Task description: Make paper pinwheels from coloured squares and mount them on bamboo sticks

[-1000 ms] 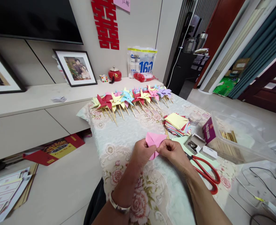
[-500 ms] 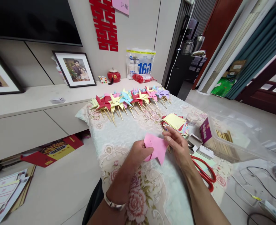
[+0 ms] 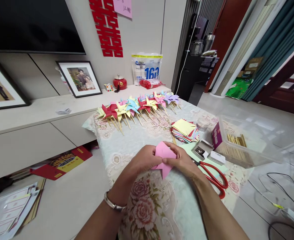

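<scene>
A pink paper sheet (image 3: 163, 152), cut and partly folded, is held above the floral tablecloth (image 3: 144, 213). My left hand (image 3: 147, 158) is closed on its left side, thumb on the front face. On the right side my right hand (image 3: 180, 161) grips it too, its thumb near the middle of the paper. Just beyond my hands lies a stack of coloured paper squares (image 3: 184, 130), a yellow one on top. Red-handled scissors (image 3: 215, 176) rest to the right of my right hand. Finished paper pinwheels (image 3: 137, 106) on sticks lie in rows at the table's far end.
A small open box of metal fasteners (image 3: 200, 150) and a white box (image 3: 216, 157) sit near the scissors. Behind them a clear plastic bin (image 3: 246, 160) holds wooden sticks (image 3: 238, 141). A white cabinet (image 3: 62, 128) with framed photos borders the table's far left side.
My right hand has moved left onto the pink paper and now grips it with the left. The paper is more folded toward its middle. The view has shifted slightly.
</scene>
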Demonstrator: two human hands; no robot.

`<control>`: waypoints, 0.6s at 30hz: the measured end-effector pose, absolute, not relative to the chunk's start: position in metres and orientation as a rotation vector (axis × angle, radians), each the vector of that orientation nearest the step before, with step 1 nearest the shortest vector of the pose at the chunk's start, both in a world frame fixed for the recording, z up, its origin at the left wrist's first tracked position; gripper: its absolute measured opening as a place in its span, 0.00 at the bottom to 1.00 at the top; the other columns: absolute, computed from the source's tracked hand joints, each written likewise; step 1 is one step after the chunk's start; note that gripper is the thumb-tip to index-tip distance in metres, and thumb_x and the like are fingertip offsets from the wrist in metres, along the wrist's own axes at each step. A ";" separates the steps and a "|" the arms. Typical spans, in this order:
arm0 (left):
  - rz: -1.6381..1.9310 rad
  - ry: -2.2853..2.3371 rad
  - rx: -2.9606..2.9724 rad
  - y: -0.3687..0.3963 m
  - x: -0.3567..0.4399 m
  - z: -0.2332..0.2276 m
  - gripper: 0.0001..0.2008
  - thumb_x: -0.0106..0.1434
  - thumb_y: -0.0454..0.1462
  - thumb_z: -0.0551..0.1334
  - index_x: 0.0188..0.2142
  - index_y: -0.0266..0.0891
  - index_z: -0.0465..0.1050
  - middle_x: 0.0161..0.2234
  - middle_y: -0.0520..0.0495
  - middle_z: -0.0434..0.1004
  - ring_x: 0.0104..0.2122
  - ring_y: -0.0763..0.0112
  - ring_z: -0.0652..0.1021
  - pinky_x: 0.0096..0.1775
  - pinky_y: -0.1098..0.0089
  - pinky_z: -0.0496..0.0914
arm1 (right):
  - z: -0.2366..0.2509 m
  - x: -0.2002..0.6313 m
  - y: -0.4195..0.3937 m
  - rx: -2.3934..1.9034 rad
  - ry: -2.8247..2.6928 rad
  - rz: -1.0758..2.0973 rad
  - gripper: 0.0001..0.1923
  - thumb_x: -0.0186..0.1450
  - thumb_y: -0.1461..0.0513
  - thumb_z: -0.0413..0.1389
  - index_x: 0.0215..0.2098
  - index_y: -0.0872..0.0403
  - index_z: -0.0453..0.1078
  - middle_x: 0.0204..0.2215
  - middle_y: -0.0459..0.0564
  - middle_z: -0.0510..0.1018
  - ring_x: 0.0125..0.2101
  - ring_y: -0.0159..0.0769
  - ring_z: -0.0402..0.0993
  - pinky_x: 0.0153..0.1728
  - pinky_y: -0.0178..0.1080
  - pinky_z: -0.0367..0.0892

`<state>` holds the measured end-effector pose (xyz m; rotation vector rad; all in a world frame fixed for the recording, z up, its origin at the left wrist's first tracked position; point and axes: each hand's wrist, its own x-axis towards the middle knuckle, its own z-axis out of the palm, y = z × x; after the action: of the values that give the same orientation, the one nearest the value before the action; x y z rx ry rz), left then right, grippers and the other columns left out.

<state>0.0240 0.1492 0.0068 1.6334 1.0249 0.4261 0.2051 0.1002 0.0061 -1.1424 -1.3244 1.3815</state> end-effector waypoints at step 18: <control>0.460 1.042 1.691 0.148 0.033 0.019 0.10 0.42 0.33 0.59 0.27 0.37 0.74 0.25 0.50 0.73 0.25 0.68 0.70 0.24 0.72 0.56 | 0.004 0.204 0.102 -1.266 -1.478 1.181 0.31 0.51 0.68 0.58 0.55 0.53 0.72 0.40 0.47 0.80 0.38 0.41 0.73 0.38 0.39 0.68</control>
<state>0.0327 0.1481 0.0186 1.6911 1.0419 0.4596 0.2038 0.1017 0.0042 -1.2663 -1.4778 1.1809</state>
